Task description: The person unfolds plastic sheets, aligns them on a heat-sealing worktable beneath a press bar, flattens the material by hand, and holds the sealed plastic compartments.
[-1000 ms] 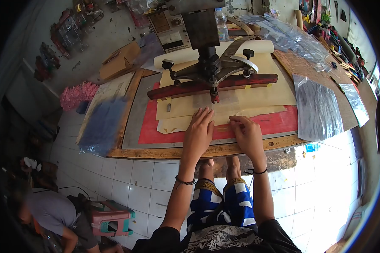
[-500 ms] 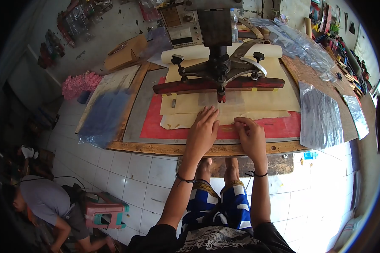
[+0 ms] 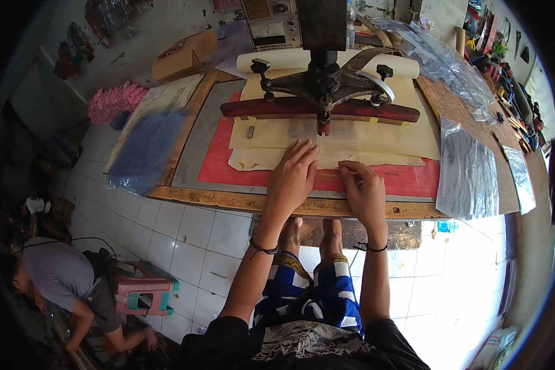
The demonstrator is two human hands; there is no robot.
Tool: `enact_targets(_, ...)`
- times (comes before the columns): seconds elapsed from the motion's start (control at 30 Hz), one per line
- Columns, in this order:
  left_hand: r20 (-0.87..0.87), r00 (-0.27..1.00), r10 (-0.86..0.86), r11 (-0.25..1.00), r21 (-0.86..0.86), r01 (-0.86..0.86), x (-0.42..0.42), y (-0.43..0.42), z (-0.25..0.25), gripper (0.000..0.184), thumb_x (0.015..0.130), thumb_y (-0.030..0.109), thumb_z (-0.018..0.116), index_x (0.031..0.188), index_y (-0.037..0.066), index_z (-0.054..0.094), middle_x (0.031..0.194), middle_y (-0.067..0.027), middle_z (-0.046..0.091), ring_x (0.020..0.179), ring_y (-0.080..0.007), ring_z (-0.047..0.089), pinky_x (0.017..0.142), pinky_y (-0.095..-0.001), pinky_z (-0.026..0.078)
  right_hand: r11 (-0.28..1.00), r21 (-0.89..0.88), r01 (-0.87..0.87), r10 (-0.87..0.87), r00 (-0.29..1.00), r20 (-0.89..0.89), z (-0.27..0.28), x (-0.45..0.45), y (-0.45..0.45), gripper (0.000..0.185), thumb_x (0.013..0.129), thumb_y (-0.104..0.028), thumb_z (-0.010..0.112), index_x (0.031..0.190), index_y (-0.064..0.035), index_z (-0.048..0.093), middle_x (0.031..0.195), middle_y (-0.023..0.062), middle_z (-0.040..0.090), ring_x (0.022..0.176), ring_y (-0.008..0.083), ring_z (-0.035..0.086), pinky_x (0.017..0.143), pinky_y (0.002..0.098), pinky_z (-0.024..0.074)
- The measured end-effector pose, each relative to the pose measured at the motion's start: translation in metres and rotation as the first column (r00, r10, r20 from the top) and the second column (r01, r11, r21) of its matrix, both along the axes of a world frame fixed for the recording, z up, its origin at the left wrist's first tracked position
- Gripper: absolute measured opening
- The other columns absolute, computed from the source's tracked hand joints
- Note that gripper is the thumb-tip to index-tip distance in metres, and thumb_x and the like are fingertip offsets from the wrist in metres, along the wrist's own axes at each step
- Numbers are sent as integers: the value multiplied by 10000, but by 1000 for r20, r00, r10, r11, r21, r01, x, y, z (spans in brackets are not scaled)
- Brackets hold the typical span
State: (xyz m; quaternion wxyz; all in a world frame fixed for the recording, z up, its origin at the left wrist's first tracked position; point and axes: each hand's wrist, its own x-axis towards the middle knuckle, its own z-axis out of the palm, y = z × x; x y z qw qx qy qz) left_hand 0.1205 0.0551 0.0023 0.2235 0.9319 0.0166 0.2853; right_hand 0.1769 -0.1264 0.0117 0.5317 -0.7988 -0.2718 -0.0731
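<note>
My left hand [image 3: 294, 174] lies flat on the beige sheet [image 3: 393, 145], fingers stretched toward the press. Close by on the right, my right hand [image 3: 365, 188] has its fingers curled and thumb and forefinger together at the sheet's front edge. What they pinch, if anything, is too small to make out. Clear plastic [image 3: 339, 132] lies on the beige sheet just beyond my fingertips. Above it hangs the press's long dark red bar [image 3: 259, 109], under a metal bracket with black knobs. A red sheet [image 3: 219, 166] lies beneath the beige one. A small metal piece [image 3: 250, 132] rests at left.
Blue plastic sheets [image 3: 147, 151] overhang the table's left side. Clear plastic sheets [image 3: 468, 169] lie at right, with more piled behind. A pale roll [image 3: 277, 63] sits behind the press. On the floor at left, another person [image 3: 61, 271] bends beside a stool [image 3: 143, 295].
The camera view has shifted slightly, so the bench sits a little higher in the picture. Both hands keep nearly the same place and pose on the sheets.
</note>
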Motion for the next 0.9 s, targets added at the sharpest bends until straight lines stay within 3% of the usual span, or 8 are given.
enact_targets(0.33,-22,1000,19,1000,1,-18,-1,-1,0,354,1016,135,605,1345,11,654,1439,-186,618,1394,-384,526,1142,-455,467,999,7,-42,42,999,-21,-2,1,-3,189,992,-117,672,1134,-24,756,929,151,781,735,192,734,686,309,562)
enact_targets(0.43,-19,1000,9,1000,-6,-10,1,-1,0,354,1013,135,614,1344,16,657,1438,-187,619,1394,-380,528,1141,-452,469,997,76,-20,23,999,-49,5,-3,-2,182,978,-86,664,1130,-25,742,932,170,768,767,261,758,669,339,567)
enact_targets(0.53,-25,1000,6,1000,-22,-7,0,-2,2,355,1010,135,623,1344,18,657,1438,-188,618,1392,-379,531,1139,-450,471,984,179,-3,4,1000,-6,5,-4,-2,204,966,-49,666,1160,-33,726,935,136,756,728,221,717,625,319,537)
enact_targets(0.63,-16,1000,-1,1000,-28,1,-1,-2,3,356,1009,133,628,1343,15,657,1435,-188,621,1391,-377,532,1138,-449,472,975,157,155,-179,971,156,1,1,-7,213,955,-22,670,1161,-40,721,926,110,723,675,175,646,569,296,490)
enact_targets(0.67,-11,1000,-1,999,-32,1,-1,-2,3,356,1008,133,629,1343,14,657,1433,-187,623,1391,-377,533,1138,-449,472,969,157,190,-199,979,49,3,-1,-9,211,946,-18,670,1148,-56,720,994,101,702,790,214,633,669,334,502)
enact_targets(0.77,18,1000,-1,999,-40,2,-1,-2,2,356,1005,128,630,1339,8,658,1430,-188,624,1393,-378,531,1138,-451,473,971,43,235,-237,919,314,-4,3,-6,243,933,-27,675,1168,-74,712,1150,124,677,1014,297,618,875,408,495)
enact_targets(0.9,36,999,-4,998,-60,7,-1,0,0,353,1003,125,627,1333,2,660,1435,-193,619,1395,-384,527,1143,-455,467,962,-98,254,-208,918,337,-2,-1,0,296,930,-105,688,1226,-96,690,1347,158,607,1241,377,535,1046,492,402)
